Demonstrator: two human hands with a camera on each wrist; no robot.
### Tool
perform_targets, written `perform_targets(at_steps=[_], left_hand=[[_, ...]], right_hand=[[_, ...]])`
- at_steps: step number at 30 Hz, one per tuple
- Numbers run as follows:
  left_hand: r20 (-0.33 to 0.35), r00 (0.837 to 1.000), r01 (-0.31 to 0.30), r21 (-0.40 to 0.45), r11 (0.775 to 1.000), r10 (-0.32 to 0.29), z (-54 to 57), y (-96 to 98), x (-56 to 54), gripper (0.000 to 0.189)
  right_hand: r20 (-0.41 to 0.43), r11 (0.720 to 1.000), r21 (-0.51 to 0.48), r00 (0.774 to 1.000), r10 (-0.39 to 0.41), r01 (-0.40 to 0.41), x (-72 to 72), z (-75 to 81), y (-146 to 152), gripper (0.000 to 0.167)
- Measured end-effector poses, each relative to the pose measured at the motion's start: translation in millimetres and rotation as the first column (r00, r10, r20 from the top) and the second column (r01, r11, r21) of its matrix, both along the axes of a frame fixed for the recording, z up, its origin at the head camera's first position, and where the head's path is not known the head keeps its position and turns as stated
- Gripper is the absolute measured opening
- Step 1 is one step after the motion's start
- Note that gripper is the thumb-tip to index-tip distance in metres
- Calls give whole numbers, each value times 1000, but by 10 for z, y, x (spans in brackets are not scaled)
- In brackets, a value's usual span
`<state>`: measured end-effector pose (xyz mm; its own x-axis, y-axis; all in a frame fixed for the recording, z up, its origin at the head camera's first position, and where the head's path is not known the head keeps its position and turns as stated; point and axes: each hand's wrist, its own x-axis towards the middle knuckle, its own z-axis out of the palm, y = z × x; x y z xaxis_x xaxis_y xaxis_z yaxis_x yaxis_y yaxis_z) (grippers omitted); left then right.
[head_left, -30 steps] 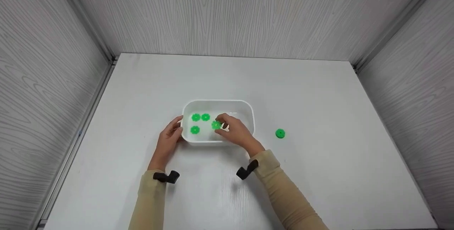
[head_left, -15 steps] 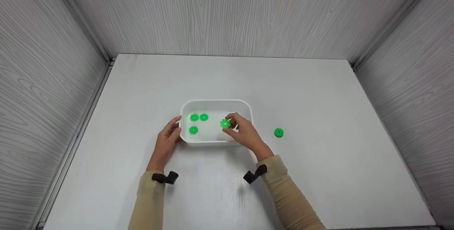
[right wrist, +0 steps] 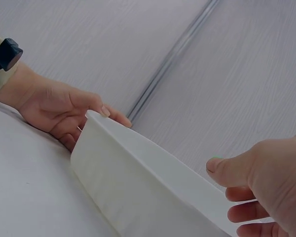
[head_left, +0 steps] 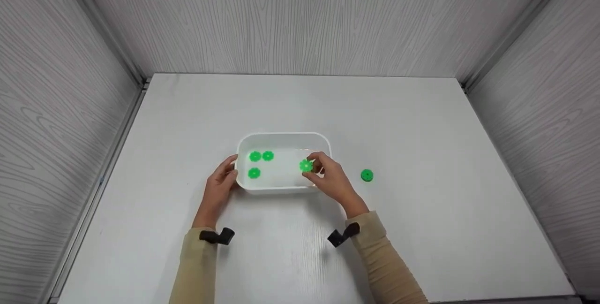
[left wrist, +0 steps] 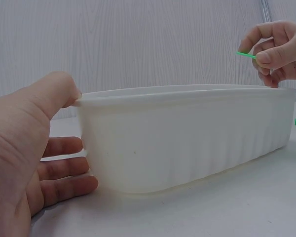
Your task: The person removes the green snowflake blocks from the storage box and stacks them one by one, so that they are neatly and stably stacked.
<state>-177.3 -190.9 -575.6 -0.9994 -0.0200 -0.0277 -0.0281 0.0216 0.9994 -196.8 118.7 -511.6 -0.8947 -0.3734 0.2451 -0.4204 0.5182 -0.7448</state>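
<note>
My right hand (head_left: pixel 333 178) pinches a thin green snowflake building disc (head_left: pixel 305 165) between thumb and fingers, over the right part of a white plastic tub (head_left: pixel 286 188). The left wrist view shows this disc edge-on, above the rim; in the right wrist view the thumb hides nearly all of it. At the tub's left end my left hand (head_left: pixel 219 192) holds on, thumb at the rim and fingers against the outer wall (left wrist: pixel 68 168). Inside the tub's left part lie three matching green discs, one nearest the front (head_left: pixel 254 173) and two side by side behind it (head_left: pixel 261 156).
Right of the tub a small stack of green discs (head_left: pixel 367 175) stands on the white table (head_left: pixel 445 229). Wood-grain panels (head_left: pixel 300 22) rise behind the table and on both sides. Each sleeve carries a black wrist camera (head_left: pixel 344 235).
My right hand has moved right with the pinched disc, from the tub's middle to its right part. My left hand stays at the left end; the discs in the tub keep their arrangement.
</note>
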Motion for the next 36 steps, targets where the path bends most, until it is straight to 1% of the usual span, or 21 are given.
perform_targets(at_steps=[8,13,18,23,29,33,36], left_hand=[[16,1000,27,33,999,-27,3,-25,-6,43],[20,1000,8,28,1000,-9,6,-17,-7,43],[4,1000,-7,6,1000,6,-6,1,-9,42],[1,1000,-18,-13,1000,18,-25,4,-11,41],[8,1000,-12,-35,999,12,-17,6,-7,41],[12,1000,-8,-30,1000,8,-2,9,-3,39],[4,1000,-6,-16,1000,6,13,8,2,39]], right_hand=[[14,996,-36,997,-78,78,28,18,140,33],[-9,991,-87,995,-101,100,38,29,239,34],[-32,984,-117,990,-141,136,53,3,362,35],[-9,973,-125,980,-198,196,87,-46,484,35],[-2,954,-152,965,-261,257,131,-132,654,34],[7,941,-150,952,-307,304,145,-198,787,34],[32,931,-144,941,-336,337,152,-231,877,34]])
